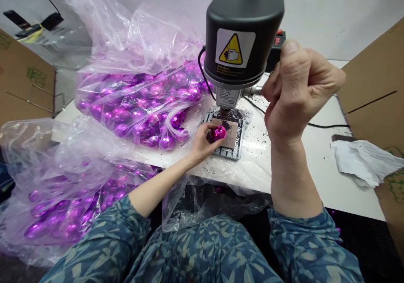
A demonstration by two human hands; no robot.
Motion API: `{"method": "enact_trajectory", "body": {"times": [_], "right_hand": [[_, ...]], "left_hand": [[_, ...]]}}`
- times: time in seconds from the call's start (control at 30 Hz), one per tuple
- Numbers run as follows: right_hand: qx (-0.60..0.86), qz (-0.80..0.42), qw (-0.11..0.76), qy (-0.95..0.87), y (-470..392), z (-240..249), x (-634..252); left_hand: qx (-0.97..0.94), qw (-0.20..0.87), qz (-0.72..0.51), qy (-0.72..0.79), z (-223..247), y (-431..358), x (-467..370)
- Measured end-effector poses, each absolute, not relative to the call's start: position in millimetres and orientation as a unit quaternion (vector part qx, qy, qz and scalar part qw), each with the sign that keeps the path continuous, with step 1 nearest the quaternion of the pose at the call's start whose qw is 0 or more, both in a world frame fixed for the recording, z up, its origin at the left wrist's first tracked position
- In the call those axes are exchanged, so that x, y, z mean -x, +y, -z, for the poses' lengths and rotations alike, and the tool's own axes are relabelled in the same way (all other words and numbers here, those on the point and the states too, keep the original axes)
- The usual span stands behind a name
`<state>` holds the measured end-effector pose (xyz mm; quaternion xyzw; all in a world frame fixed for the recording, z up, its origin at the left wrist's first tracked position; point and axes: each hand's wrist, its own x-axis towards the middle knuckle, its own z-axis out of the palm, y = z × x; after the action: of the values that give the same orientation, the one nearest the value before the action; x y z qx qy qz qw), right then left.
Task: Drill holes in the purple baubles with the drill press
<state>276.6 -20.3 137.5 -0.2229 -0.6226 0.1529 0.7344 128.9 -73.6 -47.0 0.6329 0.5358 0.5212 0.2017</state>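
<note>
A shiny magenta ball [219, 133] rests over the wooden pad [232, 136] on the metal base [237, 154] of a black drill press [241, 34]. Thumb and fingers of my left hand [203, 141] grip the ball from its left side. Just behind the ball is the lower end of the press, with dark shavings around it. My right hand [295, 87], raised at the right of the press, is closed around its lever [255, 90]. The fingers partly hide the lever.
A clear bag of purple faceted balls [142, 102] lies left of the press, another [69, 207] lower left. Cardboard boxes [375, 85] stand at both sides. White cloth [362, 161] lies at right. A black cable crosses the white table [334, 182], which bears scattered shavings.
</note>
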Motion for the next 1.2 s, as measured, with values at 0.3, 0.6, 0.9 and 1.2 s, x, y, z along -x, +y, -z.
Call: {"method": "enact_trajectory", "body": {"times": [0.3,0.6,0.9,1.2], "right_hand": [[0.18,-0.17,0.742,-0.623,-18.5,-133.5,-278.3],[0.226,-0.151,0.732,-0.625,-19.3,-134.7,-278.7],[0.169,-0.153,0.731,-0.643,-14.9,-131.4,-283.4],[0.177,-0.152,0.737,-0.634,-17.8,-131.8,-282.1]], "left_hand": [[-0.903,0.333,-0.05,0.268,15.1,-189.8,-134.2],[-0.747,0.111,-0.216,0.618,-0.2,-47.3,-71.2],[-0.712,-0.111,-0.179,0.67,0.2,2.8,-67.5],[-0.684,-0.051,-0.201,0.699,3.2,-22.3,-62.4]]}}
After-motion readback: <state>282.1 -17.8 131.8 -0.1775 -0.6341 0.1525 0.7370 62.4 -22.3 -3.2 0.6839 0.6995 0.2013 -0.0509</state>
